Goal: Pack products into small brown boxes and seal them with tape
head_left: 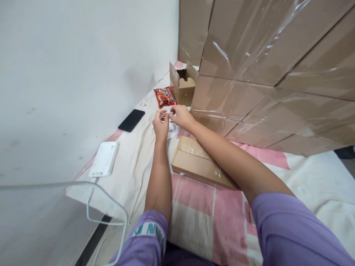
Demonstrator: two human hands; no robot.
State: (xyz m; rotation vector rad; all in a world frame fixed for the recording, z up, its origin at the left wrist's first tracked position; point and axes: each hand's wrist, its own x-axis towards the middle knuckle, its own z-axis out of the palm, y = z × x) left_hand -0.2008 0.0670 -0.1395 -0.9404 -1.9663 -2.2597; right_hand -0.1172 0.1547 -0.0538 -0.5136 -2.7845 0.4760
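My left hand [161, 123] and my right hand [181, 116] meet fingertip to fingertip above the cloth. Both are closed in a pinch around something small and pale that is too tiny to name. Just below them lies a crumpled white wrapper or paper with small bits on it [173, 129]. Beyond my fingers rests a red printed food packet [165, 97], touching an opened small cardboard box [186, 92] with raised flaps. A flat closed carton [194, 161] sits under my right forearm, which hides part of it.
Tall stacked cartons in clear film [266, 66] rise at the right. A white wall [69, 74] bounds the left. Along it lie a black phone [131, 120] and a white power bank [104, 159] with a white cable [111, 199]. A pink-and-cream cloth [196, 214] covers the surface.
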